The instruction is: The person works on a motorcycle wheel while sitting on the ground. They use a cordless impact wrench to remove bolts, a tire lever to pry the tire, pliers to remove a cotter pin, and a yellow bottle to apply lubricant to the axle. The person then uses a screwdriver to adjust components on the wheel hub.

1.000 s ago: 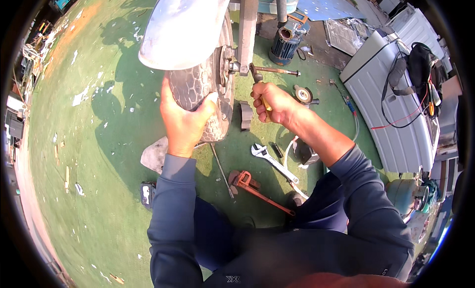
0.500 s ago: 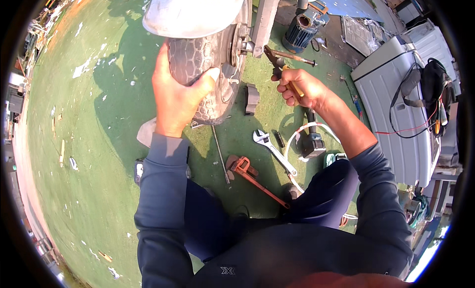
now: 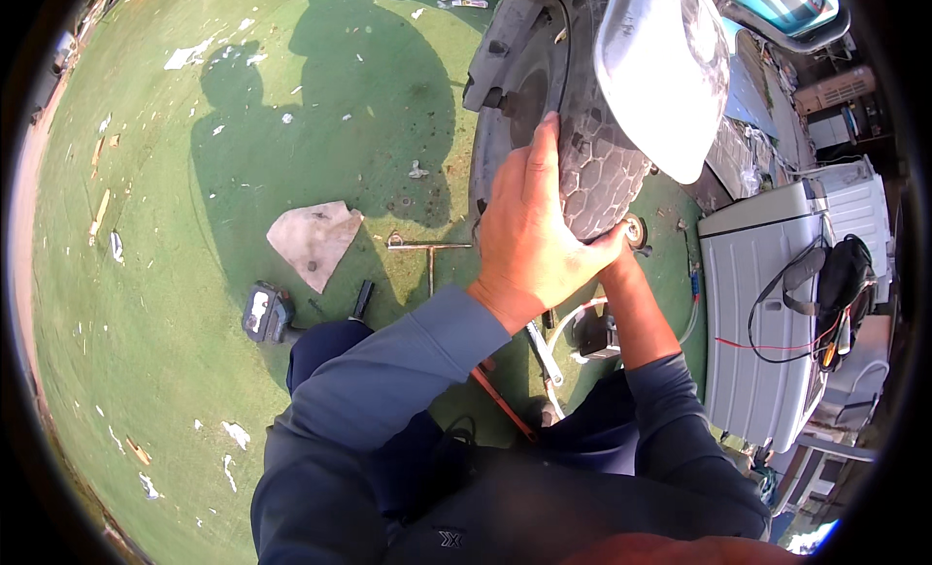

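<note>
A wheel with a worn, block-patterned tyre [image 3: 604,182] stands in front of me under a shiny silver mudguard [image 3: 670,80]. My left hand [image 3: 532,225] grips the tyre from below, its fingers up the left sidewall and its thumb across the bottom of the tread. Low at the tyre's right side is my right hand [image 3: 621,258], mostly hidden behind the left thumb and the wheel; whether it holds anything does not show. Close by it is a small round metal part [image 3: 635,231]. The yellow-handled pliers are out of sight.
On the green floor lie a T-handle wrench [image 3: 431,247], an adjustable wrench [image 3: 546,353], an orange pipe wrench [image 3: 503,406], a beige flat piece [image 3: 313,241] and a dark battery-powered tool [image 3: 268,313]. A grey ribbed case [image 3: 757,303] with cables [image 3: 840,293] stands right.
The wheel now appears further right and turned, its other side showing. My left hand has shifted right along the tyre. My right hand, which held pliers, has moved in beneath the wheel.
</note>
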Demonstrator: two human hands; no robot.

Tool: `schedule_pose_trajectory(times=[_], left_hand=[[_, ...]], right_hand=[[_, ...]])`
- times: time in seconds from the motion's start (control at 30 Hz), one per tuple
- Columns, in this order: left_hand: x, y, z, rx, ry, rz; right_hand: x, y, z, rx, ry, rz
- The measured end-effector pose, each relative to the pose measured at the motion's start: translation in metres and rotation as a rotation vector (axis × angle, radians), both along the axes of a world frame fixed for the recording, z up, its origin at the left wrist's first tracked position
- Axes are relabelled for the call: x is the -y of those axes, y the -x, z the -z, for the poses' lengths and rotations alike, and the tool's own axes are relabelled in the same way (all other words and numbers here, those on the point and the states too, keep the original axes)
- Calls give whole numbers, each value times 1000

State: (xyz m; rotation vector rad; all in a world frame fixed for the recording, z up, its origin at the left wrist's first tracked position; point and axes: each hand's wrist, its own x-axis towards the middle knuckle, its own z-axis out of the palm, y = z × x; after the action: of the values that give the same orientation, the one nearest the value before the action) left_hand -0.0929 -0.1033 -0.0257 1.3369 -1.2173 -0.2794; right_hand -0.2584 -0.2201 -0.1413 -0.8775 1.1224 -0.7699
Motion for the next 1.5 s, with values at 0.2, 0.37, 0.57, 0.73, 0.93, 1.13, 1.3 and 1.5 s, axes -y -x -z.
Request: schedule_pose_trajectory(times=[0.2,0.37,0.57,0.73,0.93,1.13,1.3,1.5], left_hand=[[7,-7,-3,10,-24,73],[13,-24,-1,7,63,65],[16,-74,-8,-117,75,240],[18,-92,-15,-98,9,286],[6,-62,-16,-91,10,107],[7,-31,-8,-61,70,15],[3,-13,-9,-79,10,-20],[5,11,-8,-89,-11,-31]], right_hand=[[15,11,-17,16,-70,-6],[8,14,-18,-13,-114,61],[-14,6,-39,6,-162,24],[-7,20,-46,15,-177,-84],[5,36,-44,6,-195,-113],[2,30,-38,175,3,17],[13,33,-39,190,17,2],[19,39,-35,160,-9,-39]])
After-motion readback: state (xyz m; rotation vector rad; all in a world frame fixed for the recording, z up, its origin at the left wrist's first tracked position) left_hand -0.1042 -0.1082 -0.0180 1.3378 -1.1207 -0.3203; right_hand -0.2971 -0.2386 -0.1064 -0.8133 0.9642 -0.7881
